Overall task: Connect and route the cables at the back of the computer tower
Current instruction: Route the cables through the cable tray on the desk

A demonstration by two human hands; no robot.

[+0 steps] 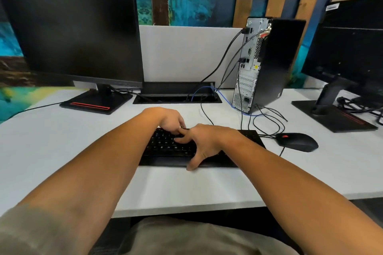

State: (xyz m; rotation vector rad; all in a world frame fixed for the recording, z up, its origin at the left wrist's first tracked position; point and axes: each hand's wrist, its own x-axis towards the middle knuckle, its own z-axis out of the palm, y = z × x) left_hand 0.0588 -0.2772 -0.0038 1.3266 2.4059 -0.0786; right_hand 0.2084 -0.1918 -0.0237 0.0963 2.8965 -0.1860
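Note:
A black computer tower (277, 62) stands at the back right of the white desk (186, 188), its silver rear panel (248, 64) turned toward me. Several black cables (226, 56) are plugged into that panel and drop into the desk's cable slot (178, 98); a blue cable (224, 97) loops from the slot round the tower's foot. My left hand (171, 119) and right hand (204, 142) both rest on a black keyboard (165, 149) in front of me, fingers spread on the keys, holding nothing.
A black monitor (76, 33) on a red-striped stand sits at the back left. A second monitor (348, 47) stands at the right edge with tangled cables by its base. A black mouse (298, 141) lies right of the keyboard, thin cables (269, 120) snaking behind it.

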